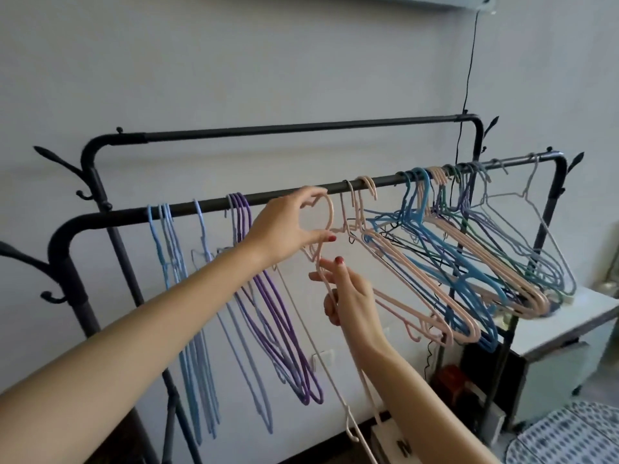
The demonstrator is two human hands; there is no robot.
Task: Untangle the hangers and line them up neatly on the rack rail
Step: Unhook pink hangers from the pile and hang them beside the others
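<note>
— Where is the hanger being handled?

— A pink hanger [330,214] is held just below the front rail [274,195] of the black rack [475,128], between the sorted ones and the tangle. The left hand [284,229] pinches its hook between thumb and fingertips, with the hook's curve at rail height but not plainly over the bar.

— And the other hand?

— The right hand [348,294] sits lower, fingers curled round the thin pink wire of the same hanger's shoulder; the frame slopes down from there toward the floor (its lower end passes out of view at the bottom edge).

— What already hangs straight?

— At the left, a group of light blue hangers [167,262], then 3 purple hangers [241,222] close together, all hooked on the front rail and hanging fairly straight.

— And the mess?

— To the right of the hands, more pink hangers [435,249], bright blue hangers [422,195] and green and pale grey-blue ones crowd together, swung sideways and overlapping. I cannot tell which are interlocked. A pale wire hanger [532,182] hangs nearest the right end.

— Anything else?

— A white table [569,316] stands beyond the right end of the rack, and a black cable [470,61] runs down the wall to the rear rail.
</note>
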